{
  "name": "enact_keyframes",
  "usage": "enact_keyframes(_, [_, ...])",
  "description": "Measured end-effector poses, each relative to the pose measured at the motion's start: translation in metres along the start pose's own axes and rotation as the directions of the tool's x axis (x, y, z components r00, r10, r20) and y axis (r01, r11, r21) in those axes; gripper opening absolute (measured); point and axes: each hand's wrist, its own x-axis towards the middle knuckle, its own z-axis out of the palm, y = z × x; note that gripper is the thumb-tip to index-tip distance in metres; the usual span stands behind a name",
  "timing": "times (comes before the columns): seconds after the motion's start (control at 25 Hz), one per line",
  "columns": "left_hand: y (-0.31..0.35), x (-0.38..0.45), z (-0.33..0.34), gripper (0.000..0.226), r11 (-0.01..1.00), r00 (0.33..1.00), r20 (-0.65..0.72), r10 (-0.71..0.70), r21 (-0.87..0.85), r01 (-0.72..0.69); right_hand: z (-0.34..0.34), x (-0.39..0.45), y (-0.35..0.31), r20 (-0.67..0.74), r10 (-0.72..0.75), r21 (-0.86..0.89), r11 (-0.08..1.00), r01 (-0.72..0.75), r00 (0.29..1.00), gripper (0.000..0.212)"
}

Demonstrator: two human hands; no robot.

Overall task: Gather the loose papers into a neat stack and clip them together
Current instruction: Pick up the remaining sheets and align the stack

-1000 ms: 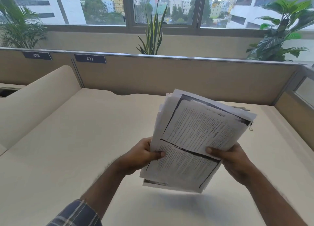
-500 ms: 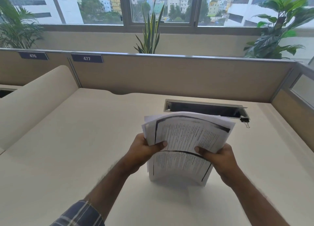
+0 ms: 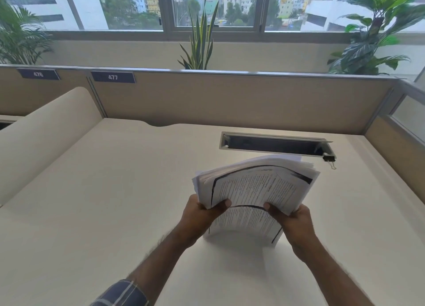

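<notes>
One bundle of white printed paper sheets (image 3: 255, 190), photocopies with dark black borders and lines of text, stood on its lower edge on the cream desk top (image 3: 115, 202), its upper half bowed back away from the person. How many sheets it held could not be counted; the top edges fanned out unevenly. Two hands held it, one at each side. The left hand (image 3: 200, 213) gripped the left edge with its thumb curled over the front page and its fingers hidden behind the sheets. The right hand (image 3: 292, 220) gripped the right edge the same way, thumb pressed on the front page near the black line across its middle. A dark checked sleeve cuff (image 3: 122, 294) showed on the left forearm.

One small black metal binder clip (image 3: 329, 159) with silver wire handles lay on the desk, just beside the right end of one long rectangular grey-framed cable slot (image 3: 276, 143) set into the desk top. The clip sat beyond the bundle's upper right corner and apart from it; the bowed top of the papers covered part of the desk in front of the slot.

A beige partition panel (image 3: 230, 103) closed the back of the desk, and two dark blue number plates hung on it: one reading 476 (image 3: 38, 74), one reading 477 (image 3: 113, 77). A rounded cream divider (image 3: 46, 131) stood at the left. Three green potted plants stood behind the partition: a feathery palm (image 3: 18, 37), a tall spiky snake plant (image 3: 200, 37), and a broad-leaved plant (image 3: 372, 37). Behind them ran a window (image 3: 213, 7) with city buildings outside.
</notes>
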Motion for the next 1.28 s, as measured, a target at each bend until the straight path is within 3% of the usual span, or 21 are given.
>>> enact_keyframes(0.24, [-0.019, 0.001, 0.007, 0.01, 0.996, 0.988, -0.138, -0.064, 0.048, 0.071, 0.001, 0.001, 0.016, 0.053, 0.088, -0.115, 0.99, -0.081, 0.995, 0.024])
enact_keyframes(0.32, [-0.018, 0.003, 0.004, 0.011, 0.997, 0.984, -0.161, -0.071, -0.014, 0.069, -0.001, 0.001, 0.014, 0.029, 0.104, -0.132, 0.986, -0.1, 0.994, 0.024])
enact_keyframes(0.4, [-0.014, 0.007, 0.0, 0.009, 0.982, 0.968, -0.22, -0.117, -0.168, 0.081, -0.006, 0.002, 0.02, -0.04, 0.115, -0.172, 0.978, -0.12, 0.993, 0.042])
enact_keyframes(0.48, [-0.012, 0.012, -0.007, 0.009, 0.935, 0.945, -0.28, -0.172, -0.348, 0.067, -0.008, -0.001, 0.024, -0.119, 0.201, -0.137, 0.967, -0.216, 0.972, 0.075])
enact_keyframes(0.52, [-0.012, 0.014, -0.01, 0.016, 0.903, 0.938, -0.286, -0.197, -0.426, 0.059, -0.006, -0.002, 0.024, -0.108, 0.264, -0.05, 0.962, -0.27, 0.959, 0.088])
enact_keyframes(0.6, [-0.012, 0.017, -0.012, 0.021, 0.827, 0.926, -0.272, -0.264, -0.557, 0.072, 0.002, -0.006, 0.024, 0.044, 0.357, 0.159, 0.919, -0.359, 0.933, 0.098])
enact_keyframes(0.72, [-0.015, 0.014, -0.002, 0.02, 0.71, 0.903, -0.194, -0.383, -0.688, 0.154, 0.025, -0.016, 0.01, 0.298, 0.316, 0.364, 0.835, -0.413, 0.901, 0.078])
enact_keyframes(0.84, [-0.021, 0.007, 0.007, 0.024, 0.648, 0.89, -0.114, -0.441, -0.726, 0.228, 0.035, -0.015, 0.0, 0.225, 0.31, 0.462, 0.8, -0.381, 0.924, 0.054])
enact_keyframes(1.0, [-0.027, 0.002, 0.004, 0.023, 0.655, 0.876, -0.061, -0.478, -0.69, 0.31, 0.029, -0.013, -0.005, 0.18, 0.327, 0.507, 0.777, -0.373, 0.928, 0.049])
enact_keyframes(1.28, [-0.032, 0.007, -0.006, 0.03, 0.65, 0.868, -0.017, -0.496, -0.671, 0.358, 0.025, -0.005, -0.006, 0.072, 0.385, 0.387, 0.839, -0.382, 0.92, 0.041])
